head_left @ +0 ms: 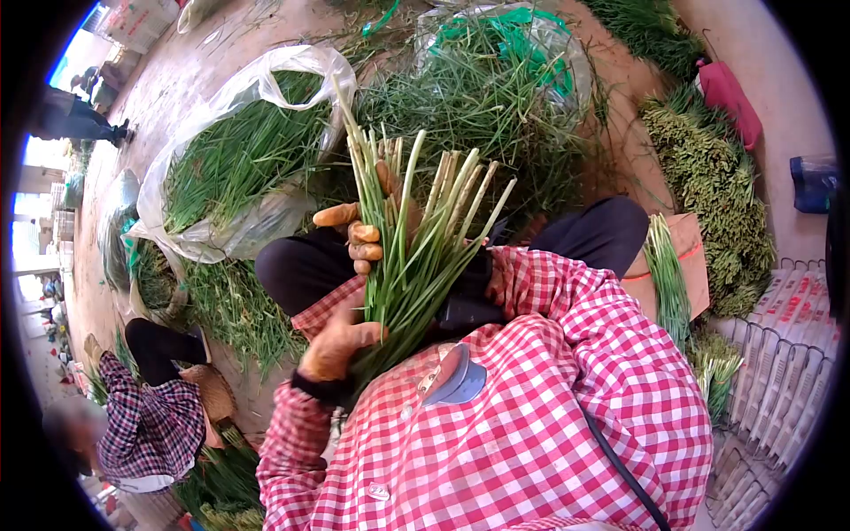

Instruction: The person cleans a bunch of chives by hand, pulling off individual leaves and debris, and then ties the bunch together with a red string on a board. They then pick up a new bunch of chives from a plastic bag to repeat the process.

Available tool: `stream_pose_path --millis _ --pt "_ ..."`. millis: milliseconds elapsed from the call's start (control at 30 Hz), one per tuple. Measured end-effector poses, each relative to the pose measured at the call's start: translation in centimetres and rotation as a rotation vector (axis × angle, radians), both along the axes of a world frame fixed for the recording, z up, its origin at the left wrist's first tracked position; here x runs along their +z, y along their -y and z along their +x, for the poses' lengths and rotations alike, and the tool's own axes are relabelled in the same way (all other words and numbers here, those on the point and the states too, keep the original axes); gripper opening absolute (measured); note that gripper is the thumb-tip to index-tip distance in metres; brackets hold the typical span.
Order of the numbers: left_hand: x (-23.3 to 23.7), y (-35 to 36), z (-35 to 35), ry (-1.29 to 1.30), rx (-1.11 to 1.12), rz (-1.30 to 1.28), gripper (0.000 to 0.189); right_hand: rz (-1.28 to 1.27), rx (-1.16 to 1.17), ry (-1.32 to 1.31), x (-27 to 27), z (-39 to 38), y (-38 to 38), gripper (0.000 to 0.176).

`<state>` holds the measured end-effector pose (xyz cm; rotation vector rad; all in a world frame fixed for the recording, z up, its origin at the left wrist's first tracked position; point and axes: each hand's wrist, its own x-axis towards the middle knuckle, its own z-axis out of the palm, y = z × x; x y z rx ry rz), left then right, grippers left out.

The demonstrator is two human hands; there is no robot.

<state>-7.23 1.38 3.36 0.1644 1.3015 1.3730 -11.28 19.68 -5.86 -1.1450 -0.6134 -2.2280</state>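
A bunch of long green chive-like stalks [412, 257] stands tilted before my chest, pale ends up. My right hand [363, 239] reaches behind the bunch and grips it about the middle; its fingers show at the left side, one stretched out to the left, others curled. My left hand [336, 343] holds the lower part, thumb across the front of the stalks, its other fingers mostly hidden. The lower tips of the bunch lie against my checked shirt [513, 425]. Both hands look stained brownish orange.
Loose greens [469, 115] lie heaped ahead, beside an open clear plastic bag [150, 190] of greens. A tied bunch [666, 274] rests on cardboard [689, 239] at right, near stacked bunches [708, 199] and plastic crates [779, 372]. Another person [155, 425] sits at lower left.
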Motion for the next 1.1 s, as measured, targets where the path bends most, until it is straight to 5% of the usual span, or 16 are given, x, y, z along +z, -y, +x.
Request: stream_pose_path --millis 133,167,233,300,367,433,533,567,633,667,800,967,1033,1100 --pt "-0.4 -0.7 0.2 0.171 -0.072 0.053 0.057 0.176 -0.143 0.190 1.3 -0.2 -2.3 0.090" --pt "-0.8 -0.4 0.4 0.167 -0.068 0.071 0.053 0.397 -0.289 0.420 1.3 0.1 -4.3 0.083" --pt "-1.6 1.1 1.1 0.156 -0.053 0.095 0.045 0.548 -0.512 0.418 4.7 0.2 -8.6 0.064" --pt "-0.6 2.2 1.7 0.097 -0.093 -0.012 0.038 1.567 -1.748 0.074 6.8 1.0 -12.7 0.047" --pt "0.7 2.5 2.6 0.057 0.029 -0.052 0.040 1.120 -1.425 0.355 7.8 1.7 -17.1 0.035" --pt "0.6 2.9 3.0 0.120 0.143 -0.032 0.041 1.127 -1.375 0.640 7.5 1.5 -22.9 0.029" --pt "1.0 2.8 3.3 0.086 0.223 -0.031 0.042 1.803 -1.744 0.682 14.9 7.3 -17.9 0.027" --pt "1.2 2.7 3.4 0.061 0.228 -0.038 0.042 2.029 -1.733 0.549 15.0 8.4 -16.2 0.024" --pt "1.1 2.5 3.3 0.086 0.216 -0.021 0.042 1.868 -2.188 -0.247 13.6 9.1 -13.2 0.025" --pt "1.4 2.2 3.4 0.107 0.219 -0.008 0.042 1.920 -2.035 -0.438 13.2 9.7 -11.8 0.029" --pt "0.0 3.4 3.3 -0.225 0.078 -0.149 0.043 2.204 -1.767 -0.372 10.0 10.3 -8.5 0.026" --pt "-0.7 5.1 4.6 -0.099 0.309 -0.124 0.049 2.341 -1.658 -0.333 8.5 10.2 -7.7 0.021" --pt "-1.0 5.4 4.7 -0.090 0.331 -0.120 0.050 2.371 -1.869 -0.176 7.6 9.1 -9.2 0.022" --pt "-1.1 5.7 4.7 -0.385 0.178 -0.072 0.031 2.488 -2.572 -0.275 8.0 8.3 -12.4 0.012"
